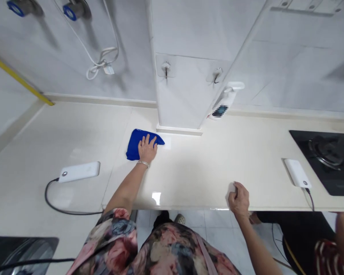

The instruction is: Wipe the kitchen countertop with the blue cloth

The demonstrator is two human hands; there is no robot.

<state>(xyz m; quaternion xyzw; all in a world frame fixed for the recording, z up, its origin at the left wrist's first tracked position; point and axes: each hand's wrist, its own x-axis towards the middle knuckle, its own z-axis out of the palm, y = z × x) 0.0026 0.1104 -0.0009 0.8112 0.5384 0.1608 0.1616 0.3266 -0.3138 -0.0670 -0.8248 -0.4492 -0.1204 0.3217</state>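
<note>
My left hand (pixel 148 149) lies palm down on a folded blue cloth (pixel 134 144), fingers spread and pressing it onto the pale countertop (pixel 189 172). A bracelet (pixel 143 163) circles that wrist. Farther right, my right hand (pixel 239 199) rests at the counter's front edge. Its fingers are loosely curled in, and I see nothing in them. The cloth sits just left of the foot of a white wall pillar (pixel 180 95).
A white bottle with a blurred label (pixel 226 97) stands beside the pillar. White power banks with cables lie left (pixel 79 172) and right (pixel 297 172). At right is a black gas hob (pixel 329 160); a person in dark trousers (pixel 298 229) is below it. Wall hooks (pixel 166 69) hang above.
</note>
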